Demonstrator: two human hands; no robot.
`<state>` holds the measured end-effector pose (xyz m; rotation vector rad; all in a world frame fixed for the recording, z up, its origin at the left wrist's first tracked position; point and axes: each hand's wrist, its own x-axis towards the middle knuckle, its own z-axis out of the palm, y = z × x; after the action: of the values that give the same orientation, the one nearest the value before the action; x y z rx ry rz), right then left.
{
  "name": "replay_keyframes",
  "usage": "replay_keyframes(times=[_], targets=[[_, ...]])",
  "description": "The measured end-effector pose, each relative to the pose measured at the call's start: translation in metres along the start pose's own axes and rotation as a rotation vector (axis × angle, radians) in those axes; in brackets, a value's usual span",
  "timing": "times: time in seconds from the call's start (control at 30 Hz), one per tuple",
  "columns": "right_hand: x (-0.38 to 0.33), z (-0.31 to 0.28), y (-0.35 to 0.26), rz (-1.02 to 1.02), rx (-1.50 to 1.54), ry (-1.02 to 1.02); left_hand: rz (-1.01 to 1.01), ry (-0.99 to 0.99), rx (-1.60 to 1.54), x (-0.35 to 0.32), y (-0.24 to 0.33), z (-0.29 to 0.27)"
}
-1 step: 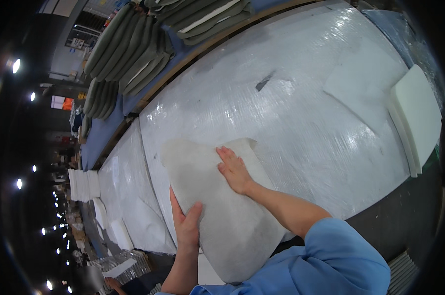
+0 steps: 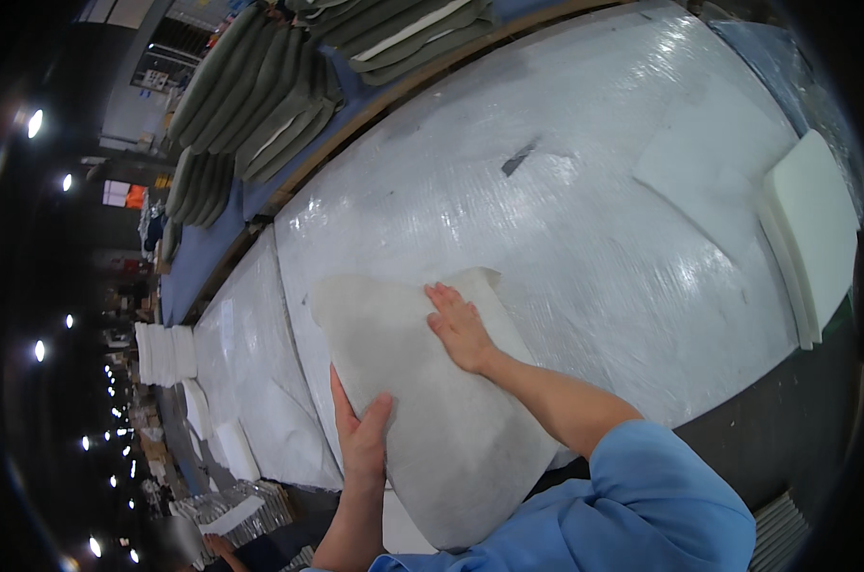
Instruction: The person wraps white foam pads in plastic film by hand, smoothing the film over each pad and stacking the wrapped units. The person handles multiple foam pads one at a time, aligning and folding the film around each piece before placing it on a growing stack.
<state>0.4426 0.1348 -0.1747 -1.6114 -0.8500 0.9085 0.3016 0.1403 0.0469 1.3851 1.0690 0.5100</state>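
A light grey, cloth-covered pad (image 2: 408, 381) with rounded corners lies in front of me, its near end against my body. My left hand (image 2: 363, 437) grips its left edge, thumb on top and the fingers mostly hidden along the side and underneath. My right hand (image 2: 461, 331) lies flat on the pad's far right part, fingers stretched out. Beyond the right hand, a loose lip of pale cloth (image 2: 487, 278) sticks up at the far corner. Under the pad is a wide table covered in shiny clear film (image 2: 585, 257).
White foam pieces (image 2: 818, 229) stand at the table's right end. Stacks of dark grey-green pads (image 2: 246, 86) rest on a blue surface (image 2: 203, 253) beyond the wooden edge. More white pads (image 2: 165, 353) are at the far left. Another person's hand (image 2: 224, 551) shows at the lower left.
The whole view has shifted very slightly. Both hands keep their places on the pad.
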Motion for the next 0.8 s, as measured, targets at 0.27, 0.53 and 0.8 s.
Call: replay_keyframes(times=[0.27,0.53,0.8], targets=[[0.047,-0.013,0.068,0.259,-0.159,-0.031,0.027,0.013,0.003,-0.004,-0.001,-0.013],[-0.061,0.035,-0.064,-0.186,0.077,-0.093,0.046,-0.015,-0.11,-0.003,-0.027,-0.038],[-0.079,0.03,-0.048,-0.141,-0.163,-0.047,-0.062,0.028,-0.206,-0.007,-0.036,-0.051]])
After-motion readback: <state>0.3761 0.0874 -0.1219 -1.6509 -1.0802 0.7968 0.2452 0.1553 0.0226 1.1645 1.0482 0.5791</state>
